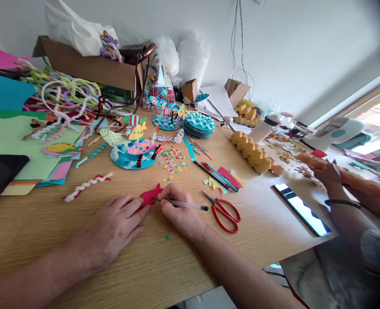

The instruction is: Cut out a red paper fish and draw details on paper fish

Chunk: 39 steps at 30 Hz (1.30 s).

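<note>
A small red paper fish (149, 197) lies on the wooden table in front of me. My left hand (115, 221) rests flat on the tabletop, its outstretched fingertips on the fish's left and lower edge. In my right hand (182, 212) a pen (186, 204) is pinched, its dark tip at the fish's right part. Red-handled scissors (223, 210) lie just right of this hand, blades apart. Beyond the fish are scattered paper dots (173, 161) and a blue paper plate (133, 162) with several decorated paper fish standing on it.
Pens (216, 176) lie over paper scraps. A phone (301, 209) is near the front edge, beside a co-worker's hands (328, 176) at an orange strip. A twisted red-and-white pipe cleaner (87, 187), coloured paper (19, 141) and a dark tablet (3, 176) are on the left.
</note>
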### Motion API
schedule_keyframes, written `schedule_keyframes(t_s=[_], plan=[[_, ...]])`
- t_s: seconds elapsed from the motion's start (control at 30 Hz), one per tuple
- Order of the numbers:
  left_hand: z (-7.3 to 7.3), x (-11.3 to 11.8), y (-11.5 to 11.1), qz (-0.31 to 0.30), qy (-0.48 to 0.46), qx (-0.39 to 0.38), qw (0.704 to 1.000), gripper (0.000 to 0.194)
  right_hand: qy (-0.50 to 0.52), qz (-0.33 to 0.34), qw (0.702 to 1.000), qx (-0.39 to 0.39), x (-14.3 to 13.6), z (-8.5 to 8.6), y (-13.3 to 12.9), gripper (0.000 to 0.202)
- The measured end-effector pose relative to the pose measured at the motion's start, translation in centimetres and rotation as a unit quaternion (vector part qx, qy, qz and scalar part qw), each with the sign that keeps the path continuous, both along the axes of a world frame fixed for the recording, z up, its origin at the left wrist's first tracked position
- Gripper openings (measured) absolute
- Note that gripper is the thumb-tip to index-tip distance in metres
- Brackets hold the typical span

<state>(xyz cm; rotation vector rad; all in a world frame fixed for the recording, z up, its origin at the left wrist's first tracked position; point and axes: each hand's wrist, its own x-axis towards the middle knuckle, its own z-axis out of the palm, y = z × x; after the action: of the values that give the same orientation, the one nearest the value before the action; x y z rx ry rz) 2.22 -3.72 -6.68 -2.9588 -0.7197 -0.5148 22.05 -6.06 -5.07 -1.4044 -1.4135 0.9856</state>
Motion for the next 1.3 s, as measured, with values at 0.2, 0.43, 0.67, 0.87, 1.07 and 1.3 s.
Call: schedule_keyframes(t_s=[0.2, 0.43, 0.67, 0.87, 1.07, 1.3], plan=[[-0.13, -0.11, -0.01, -0.001, -0.003, 0.011, 1.0, 0.037, -0.048, 0.02, 0.999, 0.017, -0.1, 0.02, -0.01, 0.006], [0.14, -0.08, -0.03, -0.003, -0.017, 0.003, 1.0, 0.036, -0.058, 0.022, 0.998, 0.018, -0.04, -0.01, 0.07, 0.008], [-0.08, -0.12, -0.03, -0.004, -0.027, 0.004, 1.0, 0.036, -0.071, 0.029, 0.997, 0.023, -0.03, 0.04, 0.08, 0.007], [-0.01, -0.08, -0.09, -0.007, -0.027, 0.002, 1.0, 0.035, -0.065, 0.03, 0.997, 0.021, -0.07, 0.17, 0.08, 0.008], [-0.03, -0.07, -0.13, -0.005, -0.028, 0.003, 1.0, 0.033, -0.062, 0.034, 0.998, 0.004, -0.12, 0.26, 0.03, 0.008], [-0.07, -0.11, -0.15, 0.004, -0.017, -0.001, 1.0, 0.035, -0.089, 0.023, 0.996, 0.011, -0.2, 0.31, 0.08, 0.008]])
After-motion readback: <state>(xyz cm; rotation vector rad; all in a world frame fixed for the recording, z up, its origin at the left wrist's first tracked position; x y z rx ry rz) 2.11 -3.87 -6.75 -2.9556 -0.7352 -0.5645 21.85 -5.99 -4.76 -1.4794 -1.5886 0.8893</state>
